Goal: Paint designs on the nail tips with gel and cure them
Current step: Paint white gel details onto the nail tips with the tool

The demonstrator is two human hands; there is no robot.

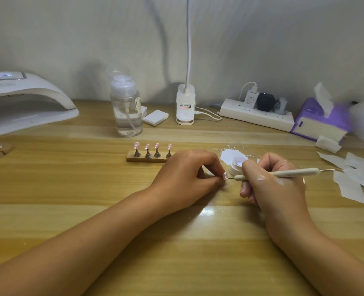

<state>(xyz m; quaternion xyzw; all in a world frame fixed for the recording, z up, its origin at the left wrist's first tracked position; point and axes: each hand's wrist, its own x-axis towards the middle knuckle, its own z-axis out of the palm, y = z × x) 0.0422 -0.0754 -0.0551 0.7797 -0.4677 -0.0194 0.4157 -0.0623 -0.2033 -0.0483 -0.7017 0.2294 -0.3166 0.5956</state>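
Left hand [189, 171]: resting on the tabletop [87, 189], fingers curled in, pinching a small pink nail tip [225, 176] with white dots.
Right hand [270, 182]: fingers curled round a thin white pen [283, 173], held like a pencil; white smears on the back.
Pen point: right at the nail tip; too small to tell if touching.
Gel pot [236, 165]: little, white, open, just behind both hands.
Stand [147, 159]: wooden bar with four more pink tips on pegs, just behind the left hand.
Curing lamp [25, 101]: white, far left, at the back.
Paper pieces [356, 180]: white, at the right.
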